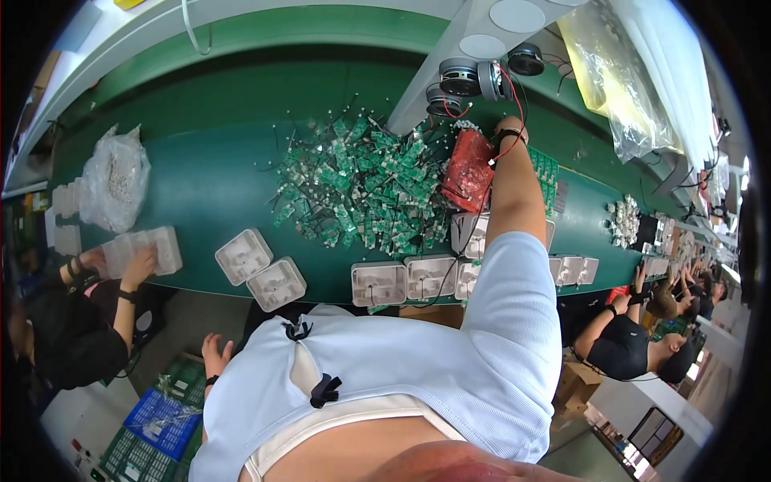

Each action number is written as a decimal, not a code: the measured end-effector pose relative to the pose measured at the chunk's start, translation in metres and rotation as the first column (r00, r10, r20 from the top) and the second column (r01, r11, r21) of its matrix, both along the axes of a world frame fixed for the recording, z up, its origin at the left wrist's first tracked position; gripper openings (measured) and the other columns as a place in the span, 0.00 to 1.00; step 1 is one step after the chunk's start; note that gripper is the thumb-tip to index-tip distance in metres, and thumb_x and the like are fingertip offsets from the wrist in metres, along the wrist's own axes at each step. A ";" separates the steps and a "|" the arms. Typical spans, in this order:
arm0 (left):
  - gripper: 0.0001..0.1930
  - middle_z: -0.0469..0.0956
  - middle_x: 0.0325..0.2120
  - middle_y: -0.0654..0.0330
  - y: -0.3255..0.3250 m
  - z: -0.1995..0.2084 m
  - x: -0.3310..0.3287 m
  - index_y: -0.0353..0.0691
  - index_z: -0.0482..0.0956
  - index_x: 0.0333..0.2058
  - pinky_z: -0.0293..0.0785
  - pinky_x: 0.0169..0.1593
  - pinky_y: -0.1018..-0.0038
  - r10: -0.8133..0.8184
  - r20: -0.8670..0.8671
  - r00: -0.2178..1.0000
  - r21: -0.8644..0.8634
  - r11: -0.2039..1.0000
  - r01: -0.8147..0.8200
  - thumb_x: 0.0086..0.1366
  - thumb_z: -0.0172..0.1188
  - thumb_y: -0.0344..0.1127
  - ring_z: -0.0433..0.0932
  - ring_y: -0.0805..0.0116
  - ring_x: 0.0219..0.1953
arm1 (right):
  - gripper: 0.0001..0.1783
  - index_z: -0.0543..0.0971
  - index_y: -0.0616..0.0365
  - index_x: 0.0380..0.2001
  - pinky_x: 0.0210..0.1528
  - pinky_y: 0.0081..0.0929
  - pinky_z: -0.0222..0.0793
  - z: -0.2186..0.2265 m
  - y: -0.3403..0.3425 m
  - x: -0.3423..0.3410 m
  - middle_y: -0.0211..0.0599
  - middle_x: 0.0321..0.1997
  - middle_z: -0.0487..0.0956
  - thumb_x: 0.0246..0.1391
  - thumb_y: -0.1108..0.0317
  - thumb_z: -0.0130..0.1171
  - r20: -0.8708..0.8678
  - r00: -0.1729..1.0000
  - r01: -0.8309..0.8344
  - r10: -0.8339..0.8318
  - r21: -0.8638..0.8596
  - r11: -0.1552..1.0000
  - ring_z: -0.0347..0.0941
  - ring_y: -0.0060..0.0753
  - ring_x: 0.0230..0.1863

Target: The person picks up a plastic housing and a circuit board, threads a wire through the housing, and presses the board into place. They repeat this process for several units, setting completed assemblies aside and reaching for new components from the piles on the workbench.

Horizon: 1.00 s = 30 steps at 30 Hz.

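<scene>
My right arm stretches across the green bench, and my right hand [511, 126] is at the far side, just right of a red plastic bag [467, 170]. Its fingers are hidden from view, so what they touch cannot be seen. By my left side, below the bench edge, my left hand [215, 353] hangs with fingers apart and nothing in it. A wide heap of small green circuit boards with wires [365, 189] lies left of the red bag. White plastic housings [379, 285] stand in a row along the near edge, partly behind my right arm.
Round black speakers [460, 78] with red wires hang on a grey post [434, 76] near my right hand. Two white housings [275, 283] sit at the front left. A co-worker's hands [140, 265] hold white housings at left; another person [622, 341] works at right.
</scene>
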<state>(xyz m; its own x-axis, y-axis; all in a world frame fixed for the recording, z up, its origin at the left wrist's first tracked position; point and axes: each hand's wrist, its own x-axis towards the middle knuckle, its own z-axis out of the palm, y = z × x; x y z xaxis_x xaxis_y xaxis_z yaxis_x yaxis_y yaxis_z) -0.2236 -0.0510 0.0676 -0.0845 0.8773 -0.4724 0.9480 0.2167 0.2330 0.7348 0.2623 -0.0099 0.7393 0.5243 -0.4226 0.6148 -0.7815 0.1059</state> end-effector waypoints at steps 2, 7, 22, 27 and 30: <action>0.23 0.70 0.63 0.42 0.006 0.000 0.007 0.36 0.77 0.54 0.64 0.68 0.52 -0.005 0.016 1.000 0.001 1.000 0.005 0.64 0.69 0.41 0.66 0.39 0.66 | 0.18 0.85 0.59 0.50 0.58 0.46 0.78 -0.002 -0.002 0.004 0.50 0.57 0.83 0.63 0.63 0.56 0.045 0.997 -0.069 0.068 0.030 0.997 0.80 0.53 0.60; 0.23 0.72 0.61 0.42 0.040 0.014 0.029 0.35 0.77 0.54 0.65 0.67 0.53 -0.095 0.094 0.991 0.067 0.994 0.089 0.64 0.68 0.39 0.68 0.40 0.64 | 0.19 0.85 0.63 0.46 0.56 0.50 0.78 0.047 -0.007 -0.002 0.58 0.53 0.83 0.61 0.59 0.59 -0.165 0.954 0.299 -0.252 0.415 0.859 0.81 0.58 0.56; 0.31 0.68 0.64 0.50 0.139 0.012 0.107 0.42 0.78 0.53 0.62 0.69 0.50 -0.648 0.274 0.711 0.307 0.759 0.573 0.48 0.77 0.35 0.64 0.43 0.68 | 0.17 0.82 0.66 0.36 0.42 0.38 0.76 0.256 -0.161 -0.167 0.52 0.33 0.84 0.53 0.61 0.68 -0.055 0.866 -0.456 0.498 0.322 0.830 0.82 0.48 0.37; 0.32 0.65 0.66 0.52 0.152 -0.005 0.112 0.45 0.76 0.49 0.51 0.72 0.45 -0.780 0.277 0.561 0.403 0.624 0.669 0.44 0.79 0.36 0.57 0.45 0.72 | 0.15 0.80 0.64 0.40 0.38 0.32 0.74 0.225 -0.188 -0.279 0.37 0.31 0.83 0.58 0.63 0.67 -0.276 0.849 -0.208 0.451 0.609 0.765 0.80 0.30 0.35; 0.30 0.66 0.65 0.51 0.161 -0.012 0.118 0.45 0.76 0.47 0.50 0.73 0.44 -0.801 0.257 0.541 0.375 0.598 0.708 0.44 0.79 0.38 0.59 0.46 0.71 | 0.17 0.80 0.65 0.42 0.39 0.31 0.74 0.173 -0.173 -0.320 0.38 0.34 0.84 0.60 0.61 0.67 -0.465 0.811 0.032 0.354 0.640 0.768 0.80 0.31 0.33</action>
